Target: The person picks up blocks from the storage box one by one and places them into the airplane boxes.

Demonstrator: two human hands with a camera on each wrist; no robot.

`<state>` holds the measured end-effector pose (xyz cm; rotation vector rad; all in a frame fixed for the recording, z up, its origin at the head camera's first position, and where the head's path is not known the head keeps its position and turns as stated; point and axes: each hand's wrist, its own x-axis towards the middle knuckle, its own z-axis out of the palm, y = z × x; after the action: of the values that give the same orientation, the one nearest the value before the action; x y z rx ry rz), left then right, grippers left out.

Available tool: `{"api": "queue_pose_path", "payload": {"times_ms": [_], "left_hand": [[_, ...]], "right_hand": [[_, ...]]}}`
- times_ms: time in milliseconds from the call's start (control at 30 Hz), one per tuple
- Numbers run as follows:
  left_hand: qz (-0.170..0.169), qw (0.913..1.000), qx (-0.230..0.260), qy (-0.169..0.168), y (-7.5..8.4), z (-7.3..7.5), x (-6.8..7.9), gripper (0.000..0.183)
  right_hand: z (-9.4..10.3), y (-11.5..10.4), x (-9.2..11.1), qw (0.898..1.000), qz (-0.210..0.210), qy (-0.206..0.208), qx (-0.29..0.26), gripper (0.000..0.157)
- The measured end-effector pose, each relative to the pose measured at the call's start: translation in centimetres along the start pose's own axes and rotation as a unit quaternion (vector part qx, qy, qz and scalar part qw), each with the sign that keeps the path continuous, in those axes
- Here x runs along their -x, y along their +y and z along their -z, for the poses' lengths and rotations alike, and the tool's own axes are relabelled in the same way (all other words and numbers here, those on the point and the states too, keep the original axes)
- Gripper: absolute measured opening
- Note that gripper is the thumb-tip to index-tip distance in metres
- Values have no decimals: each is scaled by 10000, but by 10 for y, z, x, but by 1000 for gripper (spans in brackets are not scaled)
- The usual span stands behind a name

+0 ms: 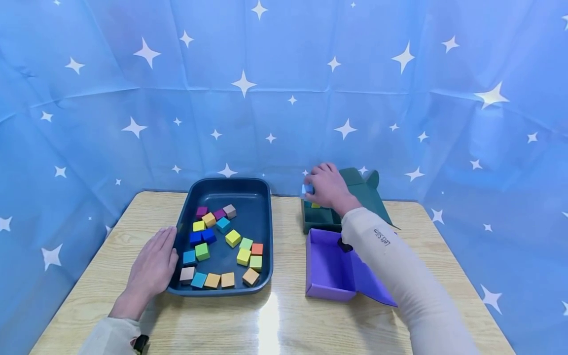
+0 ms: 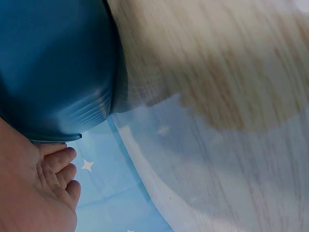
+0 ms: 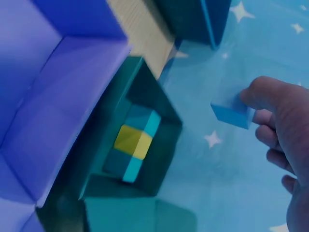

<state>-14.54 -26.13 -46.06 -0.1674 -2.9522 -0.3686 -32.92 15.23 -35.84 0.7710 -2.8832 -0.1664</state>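
My right hand (image 1: 327, 186) pinches a light blue cube (image 3: 231, 108) between thumb and fingers, above the far left part of the dark green box (image 1: 321, 228). Inside that box, the right wrist view shows a yellow cube (image 3: 129, 139) in a row between two teal ones. At the left side of a dark blue tray (image 1: 268, 236), my left hand (image 1: 153, 264) lies along the rim with its fingers extended. Many coloured cubes are scattered in the tray, among them a green cube (image 1: 202, 252) and an orange-red cube (image 1: 257, 249).
In front of the green box stands an open purple box (image 1: 330, 292), its flap laid out to the right under my forearm. The green box's lid (image 1: 366, 197) is folded back to the right. A blue star-patterned curtain (image 1: 284, 123) hangs behind the wooden table (image 1: 288, 320).
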Motion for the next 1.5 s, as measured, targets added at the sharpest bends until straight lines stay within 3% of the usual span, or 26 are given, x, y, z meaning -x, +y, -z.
{"api": "queue_pose_path", "payload": {"times_ms": [633, 900, 1500], "left_hand": [[16, 10000, -7, 15, -4, -2, -2, 57], [60, 10000, -24, 11, -3, -2, -2, 57], [146, 9999, -40, -84, -3, -2, -2, 59]], "right_hand": [[-58, 18, -4, 9977, -238, -636, 38, 31], [-67, 17, -7, 9965, -229, -796, 69, 31], [-82, 16, -13, 9974, -93, -688, 202, 33]]}}
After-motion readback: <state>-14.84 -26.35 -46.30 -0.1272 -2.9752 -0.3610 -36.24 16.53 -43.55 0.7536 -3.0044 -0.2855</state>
